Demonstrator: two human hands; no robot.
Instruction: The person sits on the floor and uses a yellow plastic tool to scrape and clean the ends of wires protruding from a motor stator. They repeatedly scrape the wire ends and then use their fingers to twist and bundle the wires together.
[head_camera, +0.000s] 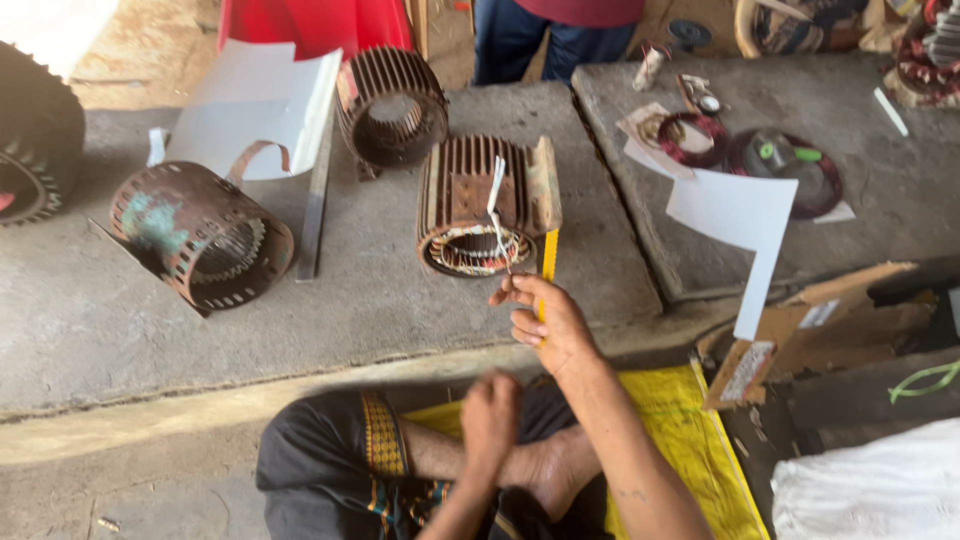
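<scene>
Stator, ribbed rusty iron housing (487, 205): one white paper strip (496, 186) placed. Right hand (541, 317) pinches yellow stick (548, 262); left hand (490, 412) fisted, contents unclear.

We sit in a motor-repair workshop: finned stator housings (487, 205) lie on concrete slabs (380, 310) just beyond our hands, copper wire coils (692, 138) farther right.

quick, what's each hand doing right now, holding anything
Left hand: closed in a loose fist near the lap; any contents cannot be told.
Right hand: closed on a yellow stick by the motor stator.
</scene>
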